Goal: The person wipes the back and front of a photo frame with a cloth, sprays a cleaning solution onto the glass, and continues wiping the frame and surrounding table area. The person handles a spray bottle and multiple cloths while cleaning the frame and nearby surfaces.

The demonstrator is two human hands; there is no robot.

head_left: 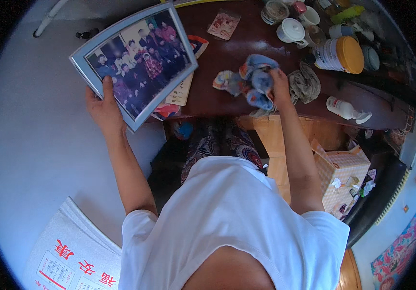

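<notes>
A silver-framed group photo (pixel 140 63) is tilted up at the left end of the dark red tabletop (pixel 203 99). My left hand (pixel 105 108) grips its lower left edge, thumb over the front and the other fingers behind. Over the table, my right hand (pixel 279 87) is closed on a crumpled blue patterned cloth (pixel 257 79), slightly blurred. Just right of that hand lies a grey bunched cloth (pixel 305 83). Part of a booklet (pixel 181 92) shows under the picture frame, along with some red and blue fabric.
A small photo (pixel 224 25) lies at the back. Jars, a white lidded mug (pixel 291 32) and a yellow-lidded tub (pixel 349 54) crowd the back right. A white spray bottle (pixel 345 108) lies on its side. A checked box (pixel 343 169) stands below the right end; a wall is at left.
</notes>
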